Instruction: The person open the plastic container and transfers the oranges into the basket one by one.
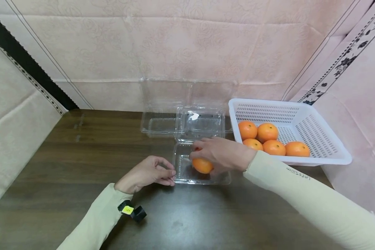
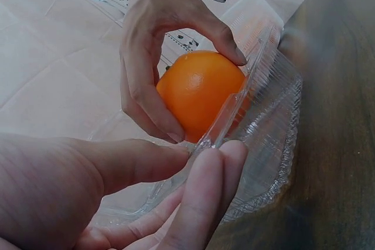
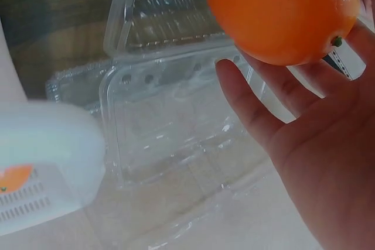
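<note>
In the head view, an orange (image 1: 202, 166) is gripped by my right hand (image 1: 220, 152) at the front clear plastic container (image 1: 182, 177). The left wrist view shows the thumb and fingers curved round the orange (image 2: 199, 92), just over the container's rim. My left hand (image 1: 148, 175) pinches the container's near left edge between thumb and fingertips. Behind the tray part stands its raised clear lid (image 1: 203, 121). In the right wrist view, the held orange (image 3: 281, 10) shows a small green stem end; whether it touches the container's floor I cannot tell.
A white perforated basket (image 1: 325, 139) with several oranges (image 1: 267, 132) stands at the right. Another open clear container (image 1: 157, 125) sits at the back, against the cloth-covered wall (image 1: 112, 52). Brown wooden tabletop (image 1: 81, 166) lies around the hands.
</note>
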The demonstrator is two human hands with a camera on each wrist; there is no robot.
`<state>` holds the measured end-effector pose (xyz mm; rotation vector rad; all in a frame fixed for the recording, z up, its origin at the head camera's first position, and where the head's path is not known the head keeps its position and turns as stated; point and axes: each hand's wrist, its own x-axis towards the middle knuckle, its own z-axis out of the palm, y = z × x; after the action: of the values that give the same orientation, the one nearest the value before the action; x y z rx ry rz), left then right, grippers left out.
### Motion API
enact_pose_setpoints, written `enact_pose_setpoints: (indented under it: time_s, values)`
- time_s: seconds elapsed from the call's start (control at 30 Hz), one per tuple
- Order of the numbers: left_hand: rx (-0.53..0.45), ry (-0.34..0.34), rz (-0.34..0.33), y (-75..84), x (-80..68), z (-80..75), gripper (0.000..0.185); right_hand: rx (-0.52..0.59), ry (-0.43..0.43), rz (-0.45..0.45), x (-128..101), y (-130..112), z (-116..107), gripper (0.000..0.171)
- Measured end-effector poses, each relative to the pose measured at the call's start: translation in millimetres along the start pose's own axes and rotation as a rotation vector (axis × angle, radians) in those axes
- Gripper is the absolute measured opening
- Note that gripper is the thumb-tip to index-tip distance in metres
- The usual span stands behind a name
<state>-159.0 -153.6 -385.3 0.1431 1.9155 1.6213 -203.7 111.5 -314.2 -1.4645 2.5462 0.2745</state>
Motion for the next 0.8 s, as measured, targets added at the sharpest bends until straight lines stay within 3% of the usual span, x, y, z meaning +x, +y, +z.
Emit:
enact_pose_setpoints:
  time_s: [0.33,0.8]
  values:
    - [-0.005,0.012,-0.019,-1.3,0.9,0.2,0.027,-0.012,-0.005,0.003,-6,5,-9,0.066]
    - [-0.009,0.011,0.008,-5.2,3.1,1.7,0.026,0.008,0.029,0.062,-22,12,-18,0.065]
